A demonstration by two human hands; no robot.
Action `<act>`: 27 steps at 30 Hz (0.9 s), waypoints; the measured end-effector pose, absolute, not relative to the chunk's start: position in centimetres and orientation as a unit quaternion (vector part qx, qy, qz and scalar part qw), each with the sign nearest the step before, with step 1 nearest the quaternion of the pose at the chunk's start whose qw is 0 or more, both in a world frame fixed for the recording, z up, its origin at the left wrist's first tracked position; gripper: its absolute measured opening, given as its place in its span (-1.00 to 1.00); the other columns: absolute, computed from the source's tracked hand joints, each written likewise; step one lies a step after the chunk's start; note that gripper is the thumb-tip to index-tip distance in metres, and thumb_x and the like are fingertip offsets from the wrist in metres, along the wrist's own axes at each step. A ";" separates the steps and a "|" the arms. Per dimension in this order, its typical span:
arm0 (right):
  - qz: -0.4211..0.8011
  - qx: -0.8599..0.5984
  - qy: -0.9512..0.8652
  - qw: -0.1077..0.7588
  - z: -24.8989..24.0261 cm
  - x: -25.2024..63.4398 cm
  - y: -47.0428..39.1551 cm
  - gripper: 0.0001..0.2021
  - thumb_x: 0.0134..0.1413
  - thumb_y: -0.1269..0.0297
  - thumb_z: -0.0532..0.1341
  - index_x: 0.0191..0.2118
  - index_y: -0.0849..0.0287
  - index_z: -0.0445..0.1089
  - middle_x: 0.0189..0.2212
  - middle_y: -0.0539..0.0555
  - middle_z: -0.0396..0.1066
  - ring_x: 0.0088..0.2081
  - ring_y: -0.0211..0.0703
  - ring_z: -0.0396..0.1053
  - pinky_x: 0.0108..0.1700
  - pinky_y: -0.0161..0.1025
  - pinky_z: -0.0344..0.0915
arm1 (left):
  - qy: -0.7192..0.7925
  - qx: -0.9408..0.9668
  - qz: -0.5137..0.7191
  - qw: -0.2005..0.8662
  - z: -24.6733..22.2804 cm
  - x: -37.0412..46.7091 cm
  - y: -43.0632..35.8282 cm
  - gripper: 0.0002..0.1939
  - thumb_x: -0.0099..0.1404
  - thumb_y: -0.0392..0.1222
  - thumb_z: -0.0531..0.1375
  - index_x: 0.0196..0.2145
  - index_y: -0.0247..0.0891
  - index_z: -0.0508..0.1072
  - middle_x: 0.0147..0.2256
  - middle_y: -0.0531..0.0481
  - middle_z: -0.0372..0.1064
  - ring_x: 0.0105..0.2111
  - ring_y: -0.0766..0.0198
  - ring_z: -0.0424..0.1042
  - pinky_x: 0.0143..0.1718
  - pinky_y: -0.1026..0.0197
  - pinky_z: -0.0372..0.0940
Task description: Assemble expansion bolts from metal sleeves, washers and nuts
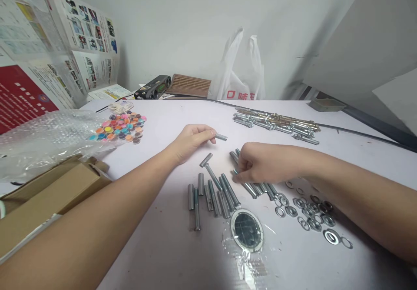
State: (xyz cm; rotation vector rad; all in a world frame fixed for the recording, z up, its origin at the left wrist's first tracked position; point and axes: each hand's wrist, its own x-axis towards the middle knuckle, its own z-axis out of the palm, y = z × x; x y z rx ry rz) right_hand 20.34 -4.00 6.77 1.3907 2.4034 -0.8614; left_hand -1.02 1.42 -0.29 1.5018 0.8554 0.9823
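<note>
My left hand (195, 140) is closed, pinching a short metal sleeve (221, 137) between thumb and fingers above the table. My right hand (257, 161) is curled over a group of metal bolts (250, 190), fingertips touching them; what it pinches is partly hidden. Between my hands and nearer me lie loose metal sleeves (201, 183) and more bolts (213, 177). Under and beside my right forearm are scattered nuts and washers (308, 211), with a larger washer (331, 236) at their near edge.
Assembled expansion bolts (276, 122) are piled at the back right. A round dark disc (246, 230) is taped to the table in front. Coloured discs (120, 127), bubble wrap (48, 138) and a cardboard box (55, 203) are on the left. A white plastic bag (239, 72) stands behind.
</note>
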 end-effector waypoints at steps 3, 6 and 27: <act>-0.324 0.474 0.818 0.038 7.1 20.3 -3.8 -0.68 0.05 0.12 0.19 -0.61 0.18 0.27 -0.69 -0.05 0.13 -0.64 -0.34 0.01 -0.59 -0.27 -0.04 | 0.360 0.642 0.405 0.542 -0.3 -1.1 1.4 -0.73 0.19 -0.02 0.28 -0.47 -0.31 0.53 -0.50 -0.01 0.39 -0.44 0.31 0.28 -0.33 0.21 0.19; -0.333 0.490 0.805 -0.029 7.2 20.1 -3.6 -0.70 0.08 0.14 0.17 -0.57 0.19 0.39 -0.65 0.00 0.27 -0.62 -0.32 0.11 -0.58 -0.27 0.02 | 0.362 0.657 0.387 0.536 -0.2 -1.1 1.3 -0.70 0.19 0.00 0.27 -0.51 -0.31 0.52 -0.51 -0.02 0.40 -0.45 0.30 0.30 -0.33 0.21 0.21; -0.160 0.474 0.856 -0.127 4.9 18.6 -3.5 -0.72 0.09 0.13 0.13 -0.54 0.18 0.24 -0.64 -0.03 0.25 -0.59 -0.33 0.08 -0.49 -0.28 -0.03 | 0.354 0.756 0.475 0.280 2.3 0.4 -1.3 -0.90 0.08 -0.23 0.28 -0.52 -0.30 0.47 -0.55 0.04 0.36 -0.49 0.32 0.28 -0.39 0.22 0.22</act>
